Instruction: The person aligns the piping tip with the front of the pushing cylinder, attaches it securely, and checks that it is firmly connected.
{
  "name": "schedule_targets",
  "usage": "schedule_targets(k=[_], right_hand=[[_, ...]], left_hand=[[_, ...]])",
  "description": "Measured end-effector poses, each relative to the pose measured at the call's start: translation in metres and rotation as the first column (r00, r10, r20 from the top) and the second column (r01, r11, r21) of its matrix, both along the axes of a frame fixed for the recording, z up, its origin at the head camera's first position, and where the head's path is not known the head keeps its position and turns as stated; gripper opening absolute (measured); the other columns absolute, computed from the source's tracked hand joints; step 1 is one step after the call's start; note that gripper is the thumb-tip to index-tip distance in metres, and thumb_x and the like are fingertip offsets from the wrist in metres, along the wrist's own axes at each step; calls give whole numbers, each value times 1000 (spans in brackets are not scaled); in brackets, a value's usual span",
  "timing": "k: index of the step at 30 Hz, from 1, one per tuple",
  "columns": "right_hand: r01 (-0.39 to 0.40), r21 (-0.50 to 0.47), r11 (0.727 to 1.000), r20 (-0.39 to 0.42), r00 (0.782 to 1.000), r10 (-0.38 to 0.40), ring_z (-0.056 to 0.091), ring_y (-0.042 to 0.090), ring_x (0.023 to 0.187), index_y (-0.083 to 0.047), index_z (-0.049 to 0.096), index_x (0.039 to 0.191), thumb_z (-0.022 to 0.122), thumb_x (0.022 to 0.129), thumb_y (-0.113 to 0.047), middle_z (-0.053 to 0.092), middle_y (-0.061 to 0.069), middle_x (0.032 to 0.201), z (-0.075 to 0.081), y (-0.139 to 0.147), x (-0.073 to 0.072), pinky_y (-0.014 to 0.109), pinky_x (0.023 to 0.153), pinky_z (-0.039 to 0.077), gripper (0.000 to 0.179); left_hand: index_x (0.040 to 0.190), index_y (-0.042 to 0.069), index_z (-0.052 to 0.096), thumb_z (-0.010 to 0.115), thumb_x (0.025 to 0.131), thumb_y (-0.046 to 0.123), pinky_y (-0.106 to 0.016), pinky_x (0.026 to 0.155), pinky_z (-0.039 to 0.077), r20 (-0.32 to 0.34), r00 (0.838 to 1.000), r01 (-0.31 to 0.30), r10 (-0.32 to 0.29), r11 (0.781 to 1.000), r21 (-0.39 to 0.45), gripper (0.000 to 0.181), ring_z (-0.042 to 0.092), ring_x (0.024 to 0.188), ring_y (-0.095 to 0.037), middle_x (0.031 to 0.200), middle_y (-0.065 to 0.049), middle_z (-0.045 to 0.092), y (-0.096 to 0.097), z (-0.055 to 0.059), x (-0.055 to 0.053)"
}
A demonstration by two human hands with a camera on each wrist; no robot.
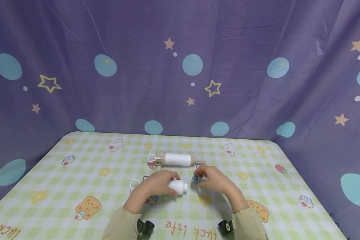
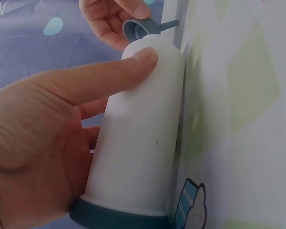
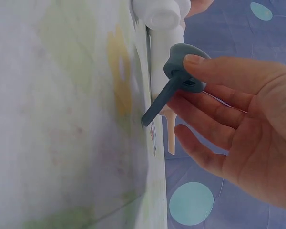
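Observation:
My left hand point(image 1: 160, 182) grips a white syringe-like dispenser barrel point(image 1: 177, 187) lying near the tablecloth, its necked end toward the right. In the left wrist view my thumb lies along the barrel point(image 2: 138, 133), above its blue-grey collar point(image 2: 121, 215). A white loop handle point(image 1: 135, 184) shows left of that hand. Between thumb and fingers, my right hand point(image 1: 213, 179) pinches a blue-grey nozzle cap point(image 1: 195, 180). Its hollow side faces the barrel, with a small gap between them. The right wrist view shows the cap's thin spout point(image 3: 157, 107) pointing away from the barrel.
Behind both hands lies a second dispenser point(image 1: 177, 159), white with beige ends, a loop handle at left and a thin beige nozzle point(image 1: 200, 162) at right. A checked tablecloth point(image 1: 87, 173) covers the table. A purple curtain point(image 1: 138, 100) hangs behind and at both sides.

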State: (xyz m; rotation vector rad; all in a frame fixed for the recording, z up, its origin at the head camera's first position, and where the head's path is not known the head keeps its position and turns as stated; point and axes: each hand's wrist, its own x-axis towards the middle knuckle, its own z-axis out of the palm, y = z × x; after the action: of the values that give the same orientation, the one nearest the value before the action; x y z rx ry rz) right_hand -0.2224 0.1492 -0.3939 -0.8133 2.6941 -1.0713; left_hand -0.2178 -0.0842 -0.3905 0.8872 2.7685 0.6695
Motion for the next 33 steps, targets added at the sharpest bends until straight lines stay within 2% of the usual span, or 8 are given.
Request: schedule_targets(k=[3, 7, 15, 20, 25, 29, 33], right_hand=[[6, -3, 1000, 7, 1000, -6, 60, 19, 89, -4, 59, 101, 70, 74, -4, 64, 3, 94, -1, 0, 0, 42, 79, 48, 29], [11, 14, 1000, -11, 1000, -11, 60, 18, 89, -6, 59, 100, 70, 74, -5, 64, 2, 94, -2, -1, 0, 40, 80, 47, 29], [14, 17, 1000, -40, 999, -13, 60, 16, 89, -7, 59, 102, 68, 74, -5, 63, 1, 93, -3, 2, -1, 39, 81, 47, 30], [11, -12, 1000, -67, 998, -12, 60, 17, 92, -4, 59, 106, 65, 75, -4, 63, 2, 99, -2, 3, -1, 39, 85, 46, 32], [29, -40, 999, -110, 993, -34, 60, 18, 95, -4, 60, 110, 66, 77, -6, 63, 1, 104, -1, 3, -1, 39, 87, 46, 33], [53, -57, 997, -146, 987, -61, 59, 16, 97, -6, 60, 112, 67, 78, -8, 62, -1, 105, 2, 1, 0, 36, 87, 46, 34], [81, -85, 993, -182, 979, -95, 58, 16, 96, -8, 60, 113, 68, 78, -8, 62, -2, 105, 6, -1, 1, 36, 87, 46, 36]], left_hand=[[98, 17, 65, 79, 67, 30, -29, 68, 44, 11, 1000, 6, -6, 1000, 9, 37, 57, 78, -12, 91, 2, 66, 0, -1, -1], [98, 17, 66, 79, 66, 30, -29, 67, 44, -6, 1000, 5, -5, 1000, 10, 37, 57, 78, -12, 91, 1, 66, 0, -2, -1], [101, 19, 65, 78, 67, 30, -29, 66, 44, -23, 999, -42, 43, 999, 34, 38, 56, 77, -11, 93, 4, 65, -1, 2, 0], [103, 19, 65, 78, 66, 31, -29, 66, 45, -109, 993, -48, 53, 998, 41, 40, 58, 78, -12, 94, 4, 66, 0, 3, -1], [108, 18, 64, 76, 68, 34, -29, 65, 45, -199, 978, -61, 64, 998, 20, 45, 59, 79, -14, 97, 2, 66, 1, 7, -3], [110, 20, 64, 76, 69, 35, -30, 64, 44, -255, 964, -74, 74, 997, 9, 46, 58, 78, -14, 95, 1, 64, 2, 13, -2], [110, 21, 64, 76, 68, 36, -33, 66, 46, -322, 942, -94, 94, 995, 17, 46, 59, 80, -17, 94, 1, 64, 3, 19, -2]])
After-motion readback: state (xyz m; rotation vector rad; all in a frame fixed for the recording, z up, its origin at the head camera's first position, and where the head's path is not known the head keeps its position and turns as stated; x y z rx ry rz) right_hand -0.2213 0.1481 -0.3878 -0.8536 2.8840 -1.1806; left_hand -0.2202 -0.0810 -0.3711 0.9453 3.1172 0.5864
